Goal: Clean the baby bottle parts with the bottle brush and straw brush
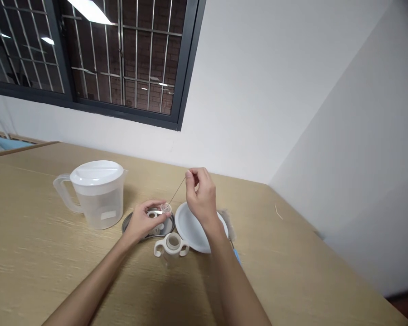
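Observation:
My left hand [145, 220] is closed, thumb and fingers gripping a small clear round plastic piece [166, 208] by its sides. Pinched in my right hand [200, 190], raised above and to the right, is a thin dark rod [177, 190]. It slants down to the left, its lower end at the clear piece; whether it touches cannot be made out. Below my left hand lies a grey metal tray [170, 226] with several small whitish plastic parts. A clear bottle with a white two-handled collar [172, 242] stands in front. Partly behind my right forearm is a white plate [190, 231].
A translucent lidded pitcher [104, 203] stands to the left. A greyish patch [228, 224] and a blue-handled tool [237, 256] lie right of the plate. Farther right lies a thin pale strip [278, 212]. The wooden table [54, 262] meets white walls and a barred window.

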`<action>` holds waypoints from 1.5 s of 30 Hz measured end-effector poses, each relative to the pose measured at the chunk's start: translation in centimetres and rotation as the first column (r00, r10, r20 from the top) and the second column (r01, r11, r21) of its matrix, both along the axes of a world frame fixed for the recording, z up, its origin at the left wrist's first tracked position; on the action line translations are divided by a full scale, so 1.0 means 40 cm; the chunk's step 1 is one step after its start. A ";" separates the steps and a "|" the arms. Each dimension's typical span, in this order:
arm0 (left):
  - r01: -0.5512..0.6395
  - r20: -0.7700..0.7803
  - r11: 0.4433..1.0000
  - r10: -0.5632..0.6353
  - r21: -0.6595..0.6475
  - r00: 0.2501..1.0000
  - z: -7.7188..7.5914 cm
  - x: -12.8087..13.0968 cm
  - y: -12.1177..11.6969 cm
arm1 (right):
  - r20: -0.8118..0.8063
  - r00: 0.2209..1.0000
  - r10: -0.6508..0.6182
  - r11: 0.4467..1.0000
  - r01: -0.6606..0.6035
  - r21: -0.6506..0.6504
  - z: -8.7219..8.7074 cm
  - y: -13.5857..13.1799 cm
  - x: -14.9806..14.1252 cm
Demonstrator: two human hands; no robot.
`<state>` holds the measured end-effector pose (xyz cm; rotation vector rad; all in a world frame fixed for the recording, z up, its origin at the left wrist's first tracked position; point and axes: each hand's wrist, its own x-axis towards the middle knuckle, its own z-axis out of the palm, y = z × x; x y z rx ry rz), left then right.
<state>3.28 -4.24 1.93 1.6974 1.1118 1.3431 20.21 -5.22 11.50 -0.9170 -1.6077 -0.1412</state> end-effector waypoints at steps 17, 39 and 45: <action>-0.065 0.069 0.998 0.064 0.016 0.996 -0.014 -0.009 0.013 | 0.071 0.993 0.095 0.984 -0.083 -0.160 -0.049 0.033 -0.035; -0.113 0.111 0.993 0.108 0.035 0.988 -0.043 -0.008 0.034 | 0.197 0.960 0.201 0.949 -0.141 -0.282 -0.068 0.047 -0.043; -0.089 0.215 0.995 0.076 0.050 0.974 -0.030 -0.015 0.040 | 0.266 0.934 0.237 0.927 -0.135 -0.349 -0.094 0.053 -0.050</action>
